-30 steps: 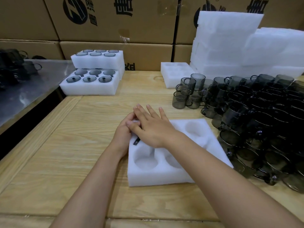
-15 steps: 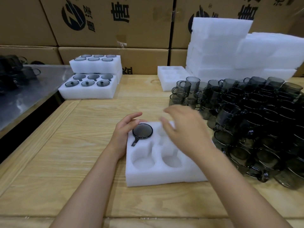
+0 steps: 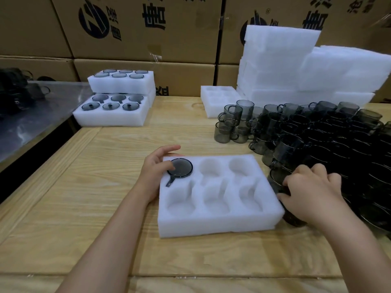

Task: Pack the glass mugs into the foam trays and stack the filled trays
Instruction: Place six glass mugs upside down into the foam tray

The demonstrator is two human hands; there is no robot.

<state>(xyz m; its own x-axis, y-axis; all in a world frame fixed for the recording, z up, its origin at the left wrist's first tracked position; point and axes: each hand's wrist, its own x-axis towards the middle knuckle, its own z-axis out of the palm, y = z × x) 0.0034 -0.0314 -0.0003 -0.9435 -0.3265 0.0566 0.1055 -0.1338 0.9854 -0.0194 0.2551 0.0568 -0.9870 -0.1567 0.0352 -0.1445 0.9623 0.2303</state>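
Observation:
A white foam tray [image 3: 220,223] with six pockets lies in front of me on the wooden table. One smoky glass mug [image 3: 181,167] sits bottom up in its far left pocket, handle pointing toward me. My left hand [image 3: 156,169] rests against the tray's far left corner, fingers relaxed, thumb touching that mug. Just right of the tray, my right hand [image 3: 311,193] curls its fingers and thumb round a dark mug [image 3: 276,179] at the near edge of the big mug pile [image 3: 321,136]. The other five pockets hold nothing.
Filled trays [image 3: 110,119] stand stacked at the far left, the upper ones [image 3: 120,85] set back. An empty tray [image 3: 215,100] and a tall stack of foam [image 3: 296,66] stand far right. Cardboard boxes [image 3: 148,39] wall the back. A metal table [image 3: 31,117] adjoins on the left.
My right hand lifted off the mug in the tray and swung right to the pile, where it now grips a mug. The left hand stayed at the tray's corner.

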